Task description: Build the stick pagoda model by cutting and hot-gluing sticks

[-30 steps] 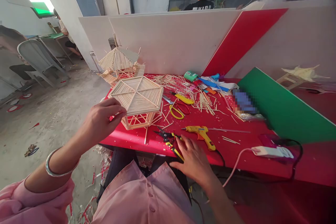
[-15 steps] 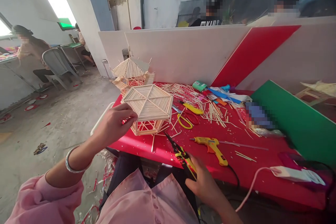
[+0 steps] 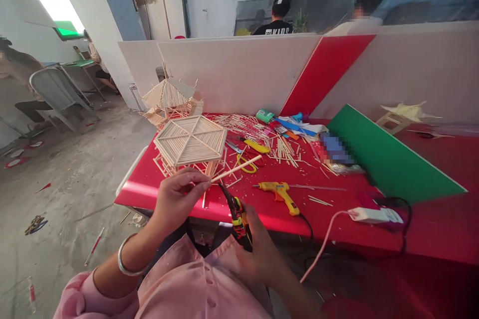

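Observation:
My left hand point(image 3: 181, 194) pinches a thin wooden stick point(image 3: 241, 167) between thumb and fingers, the stick pointing out to the right. My right hand point(image 3: 258, 246) is wrapped round a pair of pliers point(image 3: 236, 214) with yellow, red and black handles. The dark jaws of the pliers point up and away, close under the stick near my left fingertips; whether they touch it I cannot tell. Just beyond my left hand stands a hexagonal model built of wooden sticks point(image 3: 191, 138), with a flat six-part top. Its lower front is partly hidden by the hand.
On the red table point(image 3: 145, 187) lie a yellow glue gun point(image 3: 279, 193), yellow-handled scissors point(image 3: 247, 164), a yellow cutter point(image 3: 257, 146) and scattered sticks point(image 3: 286, 153). A pavilion-like stick model point(image 3: 170, 95) stands behind. A green board point(image 3: 392, 152) leans at right, near a white power strip point(image 3: 370, 215).
My left hand has moved from the hexagonal model's edge towards the pliers, and a stick now shows in its fingers. The pliers have come nearer to that hand. The camera view has shifted right.

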The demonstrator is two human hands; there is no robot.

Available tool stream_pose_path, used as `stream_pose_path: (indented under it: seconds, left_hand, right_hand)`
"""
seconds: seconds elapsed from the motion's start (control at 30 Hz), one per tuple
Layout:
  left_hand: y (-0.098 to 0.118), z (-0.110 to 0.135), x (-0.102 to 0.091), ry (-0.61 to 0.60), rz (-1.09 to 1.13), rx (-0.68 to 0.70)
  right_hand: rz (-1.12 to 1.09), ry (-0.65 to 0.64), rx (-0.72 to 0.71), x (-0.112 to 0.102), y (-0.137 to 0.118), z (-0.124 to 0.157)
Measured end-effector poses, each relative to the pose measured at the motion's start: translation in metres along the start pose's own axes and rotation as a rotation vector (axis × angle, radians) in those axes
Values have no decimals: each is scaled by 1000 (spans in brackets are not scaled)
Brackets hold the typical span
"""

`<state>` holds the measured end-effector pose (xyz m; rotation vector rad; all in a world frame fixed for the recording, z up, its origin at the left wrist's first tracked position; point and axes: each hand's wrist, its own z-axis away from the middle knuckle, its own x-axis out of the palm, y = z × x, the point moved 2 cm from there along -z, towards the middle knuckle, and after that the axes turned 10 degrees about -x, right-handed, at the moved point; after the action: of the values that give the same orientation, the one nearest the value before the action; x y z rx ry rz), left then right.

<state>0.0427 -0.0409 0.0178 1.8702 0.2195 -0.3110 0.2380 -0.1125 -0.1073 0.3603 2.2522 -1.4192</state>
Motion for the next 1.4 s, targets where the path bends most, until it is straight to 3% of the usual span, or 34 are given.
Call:
stream_pose_path:
  seconds: [0.27, 0.47, 0.67, 0.93, 1.13, 1.4]
  left_hand:
    - [-19, 6, 73, -158, 91, -107]
    - [-24, -1, 102, -176, 72, -109]
    - [-40, -1, 113, -248, 93, -207]
    - [-54, -3, 114, -322, 77, -300]
    - [-61, -4, 112, -298, 78, -344]
    - [-71, -5, 113, -279, 137, -397]
  right_hand:
    - [164, -47, 41, -37, 23, 34]
    - [231, -63, 107, -58, 32, 37]
    - [202, -43, 183, -67, 38, 29]
    - [173, -158, 194, -66, 55, 31]
    - [151, -133, 257, -58, 55, 23]
    - [-154, -127, 244, -60, 57, 21]
